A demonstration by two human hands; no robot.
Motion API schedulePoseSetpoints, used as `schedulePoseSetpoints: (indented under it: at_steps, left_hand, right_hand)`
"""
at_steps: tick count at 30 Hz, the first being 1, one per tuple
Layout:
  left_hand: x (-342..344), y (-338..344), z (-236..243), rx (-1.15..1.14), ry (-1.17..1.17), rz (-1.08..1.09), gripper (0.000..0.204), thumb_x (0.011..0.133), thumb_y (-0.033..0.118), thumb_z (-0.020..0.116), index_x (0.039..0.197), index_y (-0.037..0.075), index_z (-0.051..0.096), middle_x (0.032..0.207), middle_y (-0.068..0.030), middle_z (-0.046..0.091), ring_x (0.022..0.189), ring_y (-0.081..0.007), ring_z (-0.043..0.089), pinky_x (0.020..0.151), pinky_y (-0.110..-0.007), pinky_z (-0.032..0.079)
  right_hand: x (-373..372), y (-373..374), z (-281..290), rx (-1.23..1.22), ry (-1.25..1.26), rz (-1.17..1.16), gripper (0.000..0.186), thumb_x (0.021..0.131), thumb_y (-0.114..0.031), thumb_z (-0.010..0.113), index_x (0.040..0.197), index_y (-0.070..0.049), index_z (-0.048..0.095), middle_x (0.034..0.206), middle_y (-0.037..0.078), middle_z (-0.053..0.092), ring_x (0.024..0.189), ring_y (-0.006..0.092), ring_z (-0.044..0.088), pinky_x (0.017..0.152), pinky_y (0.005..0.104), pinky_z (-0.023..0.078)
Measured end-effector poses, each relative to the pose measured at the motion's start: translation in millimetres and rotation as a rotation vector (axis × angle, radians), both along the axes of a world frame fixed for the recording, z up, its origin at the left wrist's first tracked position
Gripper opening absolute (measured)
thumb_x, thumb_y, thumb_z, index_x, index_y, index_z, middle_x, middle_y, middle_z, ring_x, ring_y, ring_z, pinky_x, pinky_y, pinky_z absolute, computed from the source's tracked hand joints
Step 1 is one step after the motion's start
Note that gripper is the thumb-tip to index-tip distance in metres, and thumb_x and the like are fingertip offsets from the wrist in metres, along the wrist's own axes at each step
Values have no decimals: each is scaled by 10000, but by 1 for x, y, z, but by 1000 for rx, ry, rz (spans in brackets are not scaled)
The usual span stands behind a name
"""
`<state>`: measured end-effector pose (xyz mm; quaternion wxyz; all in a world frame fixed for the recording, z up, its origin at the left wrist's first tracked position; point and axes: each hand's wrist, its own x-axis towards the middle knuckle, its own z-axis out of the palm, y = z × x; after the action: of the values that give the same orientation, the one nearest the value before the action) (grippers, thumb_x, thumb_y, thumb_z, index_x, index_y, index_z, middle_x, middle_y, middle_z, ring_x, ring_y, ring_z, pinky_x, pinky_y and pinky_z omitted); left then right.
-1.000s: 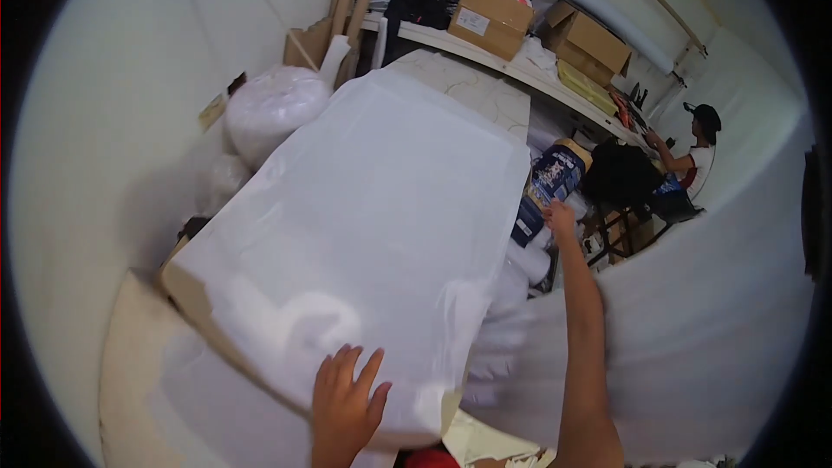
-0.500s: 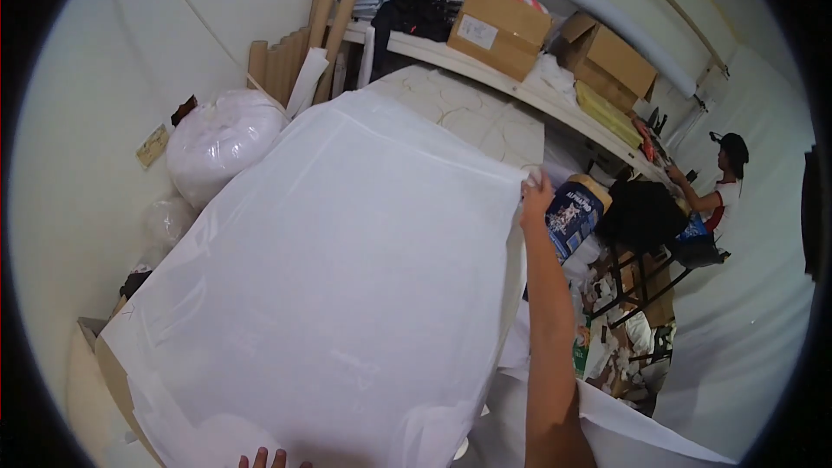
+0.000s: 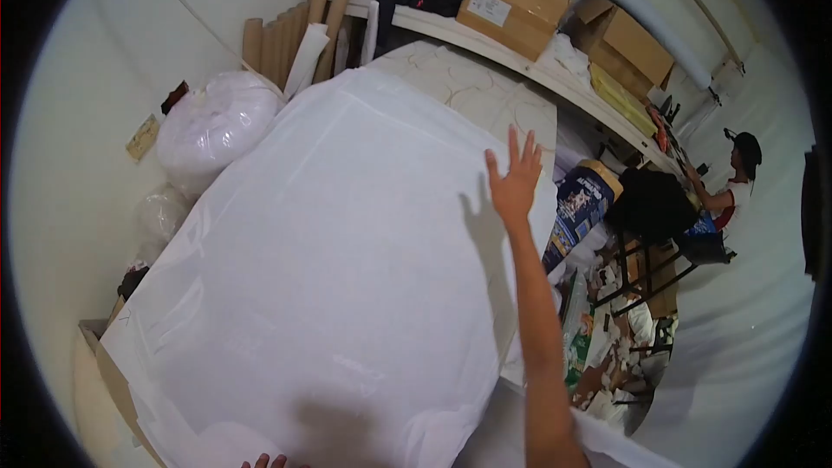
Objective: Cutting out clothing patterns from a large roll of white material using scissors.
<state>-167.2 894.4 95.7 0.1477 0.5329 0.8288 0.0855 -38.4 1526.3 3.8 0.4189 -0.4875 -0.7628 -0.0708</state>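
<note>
Right hand (image 3: 516, 186) leaves the corner, spread open and empty above the thin white sheet (image 3: 347, 225), probably limp, best edge-gripped; left hand (image 3: 276, 461) unclear.

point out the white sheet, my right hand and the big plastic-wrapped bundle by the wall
White sheet (image 3: 347, 230), head view: middle of its upper surface
Right hand (image 3: 515, 184), head view: back of the hand
Big plastic-wrapped bundle (image 3: 212, 130), head view: its rounded front

Patterned table (image 3: 494, 87): white sheet (image 3: 338, 225) | white shelf (image 3: 433, 28): cardboard boxes (image 3: 524, 26), yellow bundle (image 3: 620, 100)
</note>
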Motion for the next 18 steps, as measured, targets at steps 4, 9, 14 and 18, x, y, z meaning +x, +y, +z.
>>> schedulePoseSetpoints:
  at_steps: [4,9,14,18]
  left_hand:
    - [-2,0,3,-42,-15,-8,623,720,361,792,1272,143,601,1371,-155,492,1316,-387,402,1094,-608,292]
    - [-2,-3,5,22,-54,101,705,703,406,814,1305,127,578,1381,-176,466,1322,-391,386,1111,-597,289]
    - [-9,-5,-3,116,-42,53,667,728,384,812,1294,118,579,1341,-174,506,1282,-389,433,1113,-582,301]
    - [-16,-13,-10,270,52,33,457,800,330,747,1174,89,645,1188,-146,609,1204,-326,527,1069,-518,374]
  right_hand:
    - [-34,-28,-41,-303,-244,-172,760,915,-687,421,1547,-286,290,1612,175,198,1467,461,153,1137,669,94]
    - [-26,-2,-59,-601,-310,-123,861,868,-797,335,1559,-290,258,1630,160,144,1495,432,50,1153,644,-16]
    - [-42,-15,-15,-529,-203,-185,748,919,-659,465,1502,-196,400,1625,123,198,1507,332,124,1142,670,36]
    - [-71,-172,15,-171,289,544,728,937,-557,529,1469,-69,425,1606,202,206,1497,381,140,1179,580,72]
